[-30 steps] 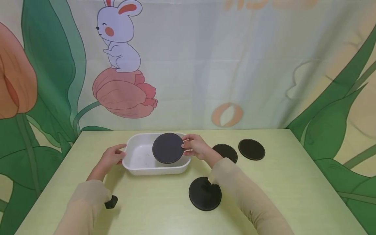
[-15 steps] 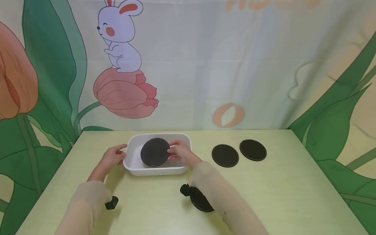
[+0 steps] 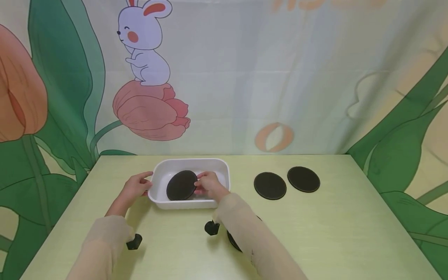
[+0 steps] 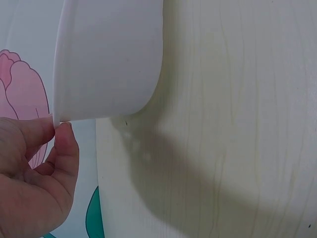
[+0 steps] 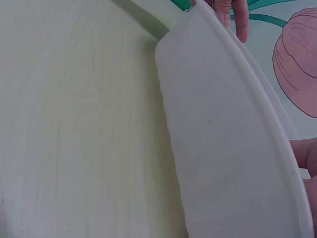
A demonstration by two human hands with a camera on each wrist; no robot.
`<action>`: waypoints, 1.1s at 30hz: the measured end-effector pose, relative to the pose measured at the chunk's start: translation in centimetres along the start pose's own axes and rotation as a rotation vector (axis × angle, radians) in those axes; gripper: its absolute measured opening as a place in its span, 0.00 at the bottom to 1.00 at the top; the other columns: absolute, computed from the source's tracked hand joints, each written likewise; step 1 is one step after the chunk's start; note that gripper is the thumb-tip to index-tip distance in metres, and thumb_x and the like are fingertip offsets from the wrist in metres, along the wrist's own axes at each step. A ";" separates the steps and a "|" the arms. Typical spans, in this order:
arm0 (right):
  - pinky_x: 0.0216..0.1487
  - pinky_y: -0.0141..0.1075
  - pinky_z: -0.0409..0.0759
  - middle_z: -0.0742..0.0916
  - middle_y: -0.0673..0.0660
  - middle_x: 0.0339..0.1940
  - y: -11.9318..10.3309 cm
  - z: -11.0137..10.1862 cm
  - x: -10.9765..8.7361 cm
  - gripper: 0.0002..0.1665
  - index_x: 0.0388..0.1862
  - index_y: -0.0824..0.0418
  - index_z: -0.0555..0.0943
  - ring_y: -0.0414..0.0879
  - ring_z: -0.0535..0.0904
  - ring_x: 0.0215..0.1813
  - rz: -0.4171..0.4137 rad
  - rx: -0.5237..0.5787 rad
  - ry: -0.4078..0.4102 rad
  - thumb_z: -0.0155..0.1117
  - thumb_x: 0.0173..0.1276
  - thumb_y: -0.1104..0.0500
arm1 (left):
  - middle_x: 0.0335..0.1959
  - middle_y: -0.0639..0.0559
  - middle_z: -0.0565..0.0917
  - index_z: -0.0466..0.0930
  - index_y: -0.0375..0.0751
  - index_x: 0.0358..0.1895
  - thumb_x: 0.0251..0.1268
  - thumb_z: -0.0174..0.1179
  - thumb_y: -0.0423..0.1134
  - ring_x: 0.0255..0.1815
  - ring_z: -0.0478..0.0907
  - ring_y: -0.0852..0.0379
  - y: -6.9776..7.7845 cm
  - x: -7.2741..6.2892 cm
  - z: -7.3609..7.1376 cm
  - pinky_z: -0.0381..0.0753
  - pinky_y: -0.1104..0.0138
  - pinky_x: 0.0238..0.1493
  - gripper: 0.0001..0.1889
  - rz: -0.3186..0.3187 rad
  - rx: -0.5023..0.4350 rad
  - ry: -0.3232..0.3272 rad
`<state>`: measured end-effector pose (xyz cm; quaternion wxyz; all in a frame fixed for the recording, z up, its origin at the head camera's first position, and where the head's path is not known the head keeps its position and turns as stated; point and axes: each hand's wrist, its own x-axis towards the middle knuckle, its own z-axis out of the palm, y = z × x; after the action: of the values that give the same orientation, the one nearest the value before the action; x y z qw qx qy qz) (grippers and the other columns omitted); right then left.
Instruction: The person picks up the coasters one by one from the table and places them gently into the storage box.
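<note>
A white plastic basin (image 3: 189, 205) stands near the back of the table. My left hand (image 3: 136, 184) pinches its left end; in the left wrist view the thumb and fingers of that left hand (image 4: 42, 173) close on the rim. Inside the basin, my right hand (image 3: 210, 183) grips the right edge of a round black coaster (image 3: 182, 186) between thumb and fingers. The coaster is tilted and lies below the rim. In the right wrist view, the basin's outer wall (image 5: 218, 119) hides the coaster and most of the right hand (image 5: 308, 163).
Two more black coasters, one nearer (image 3: 270, 186) and one farther right (image 3: 303, 179), lie flat right of the basin. Another coaster (image 3: 233, 242) is mostly hidden under the right sleeve (image 3: 259, 237). A printed curtain (image 3: 224, 77) hangs behind the table.
My right hand has moved left and down, bringing the coaster from above the basin's right part to inside it, more tilted now. The left hand stays at the rim.
</note>
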<state>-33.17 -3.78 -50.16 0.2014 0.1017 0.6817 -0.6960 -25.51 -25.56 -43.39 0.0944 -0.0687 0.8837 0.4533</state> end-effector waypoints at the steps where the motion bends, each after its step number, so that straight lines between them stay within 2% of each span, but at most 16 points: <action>1: 0.25 0.40 0.80 0.77 0.59 0.22 0.8 0.0 1.3 0.14 0.34 0.66 0.73 0.46 0.74 0.18 -0.001 0.001 0.009 0.59 0.49 0.77 | 0.49 0.32 0.71 0.55 0.34 0.65 0.65 0.46 0.31 0.39 0.72 0.52 0.0 0.0 0.0 0.77 0.71 0.35 0.25 -0.001 0.001 0.000; 2: 0.27 0.41 0.81 0.77 0.59 0.23 1.6 0.1 2.5 0.15 0.35 0.65 0.73 0.47 0.75 0.19 0.003 0.000 0.017 0.60 0.48 0.77 | 0.49 0.32 0.71 0.55 0.34 0.65 0.65 0.46 0.31 0.38 0.72 0.52 0.1 0.0 0.0 0.77 0.71 0.34 0.25 -0.002 0.001 0.000; 4: 0.22 0.42 0.80 0.78 0.61 0.22 3.3 -0.1 5.3 0.16 0.31 0.65 0.73 0.50 0.76 0.18 -0.008 0.015 0.016 0.59 0.44 0.79 | 0.48 0.32 0.71 0.55 0.34 0.65 0.65 0.46 0.31 0.38 0.72 0.52 0.1 -0.1 0.0 0.77 0.71 0.35 0.25 0.002 0.002 0.000; 8: 0.19 0.44 0.78 0.77 0.61 0.21 4.6 -0.5 7.1 0.18 0.30 0.63 0.73 0.52 0.76 0.17 0.015 -0.043 0.030 0.58 0.42 0.80 | 0.48 0.32 0.71 0.55 0.33 0.65 0.65 0.46 0.31 0.38 0.72 0.52 0.3 -0.2 0.1 0.77 0.70 0.35 0.25 0.015 0.006 0.000; 9: 0.20 0.44 0.78 0.77 0.61 0.20 4.6 -0.6 7.0 0.18 0.31 0.63 0.73 0.52 0.76 0.18 0.022 -0.062 0.031 0.58 0.42 0.80 | 0.48 0.31 0.71 0.55 0.33 0.65 0.65 0.46 0.31 0.39 0.72 0.52 0.3 -0.2 0.1 0.77 0.70 0.35 0.25 0.018 0.007 -0.002; 10: 0.22 0.45 0.79 0.78 0.60 0.22 4.2 -0.7 6.4 0.19 0.33 0.62 0.73 0.52 0.76 0.19 0.037 -0.090 0.033 0.60 0.43 0.78 | 0.48 0.31 0.71 0.55 0.33 0.65 0.65 0.46 0.31 0.39 0.72 0.52 0.3 -0.2 0.1 0.77 0.70 0.35 0.25 0.019 0.007 -0.004; 13: 0.23 0.43 0.79 0.78 0.59 0.23 2.9 -1.2 4.3 0.19 0.35 0.62 0.73 0.50 0.75 0.20 0.012 -0.153 -0.018 0.62 0.44 0.76 | 0.48 0.30 0.71 0.55 0.31 0.65 0.65 0.46 0.30 0.39 0.73 0.50 0.3 -0.3 0.1 0.77 0.70 0.35 0.25 0.034 0.007 -0.010; 17: 0.29 0.41 0.80 0.80 0.62 0.28 -1.3 -1.7 -1.5 0.18 0.41 0.66 0.73 0.48 0.75 0.26 -0.022 -0.280 -0.113 0.58 0.49 0.75 | 0.48 0.28 0.71 0.55 0.30 0.64 0.64 0.45 0.29 0.40 0.74 0.48 0.3 -0.5 0.0 0.77 0.70 0.34 0.25 0.054 0.003 -0.012; 19: 0.36 0.43 0.80 0.80 0.63 0.33 -4.0 -1.8 -5.1 0.20 0.47 0.68 0.72 0.48 0.75 0.31 -0.018 -0.382 -0.158 0.56 0.53 0.74 | 0.48 0.28 0.71 0.54 0.29 0.64 0.64 0.45 0.29 0.41 0.74 0.47 0.3 -0.5 0.0 0.78 0.70 0.34 0.25 0.053 0.007 -0.012; 22: 0.40 0.45 0.80 0.79 0.64 0.37 -6.4 -2.5 -8.5 0.20 0.49 0.71 0.71 0.49 0.75 0.34 -0.069 -0.495 -0.264 0.54 0.54 0.73 | 0.48 0.29 0.71 0.54 0.30 0.64 0.64 0.45 0.29 0.41 0.74 0.46 0.3 -0.4 -0.1 0.78 0.69 0.34 0.25 0.049 0.018 -0.014; 25: 0.40 0.46 0.79 0.78 0.61 0.36 -7.6 -3.5 -10.2 0.20 0.49 0.72 0.71 0.48 0.74 0.33 -0.118 -0.597 -0.361 0.54 0.55 0.73 | 0.48 0.29 0.71 0.54 0.30 0.65 0.64 0.45 0.29 0.40 0.74 0.46 0.3 -0.4 -0.1 0.78 0.69 0.35 0.25 0.046 0.029 -0.014; 28: 0.36 0.42 0.80 0.78 0.57 0.32 -7.7 -4.7 -10.3 0.18 0.48 0.69 0.72 0.44 0.73 0.30 -0.168 -0.688 -0.433 0.56 0.55 0.71 | 0.47 0.29 0.71 0.54 0.30 0.65 0.64 0.45 0.29 0.40 0.74 0.47 0.3 -0.4 -0.1 0.78 0.69 0.35 0.25 0.050 0.028 -0.014; 33: 0.27 0.36 0.78 0.76 0.53 0.27 -7.6 -6.9 -11.1 0.13 0.40 0.63 0.75 0.41 0.72 0.29 -0.236 -0.842 -0.491 0.59 0.54 0.69 | 0.47 0.29 0.70 0.54 0.30 0.65 0.64 0.45 0.29 0.40 0.74 0.46 0.1 -0.3 0.0 0.78 0.69 0.34 0.25 0.048 0.026 -0.012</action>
<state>-27.28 4.53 -39.03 0.2994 -0.2327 0.8428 -0.3821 -25.25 -25.47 -43.21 0.0898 -0.0433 0.8902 0.4445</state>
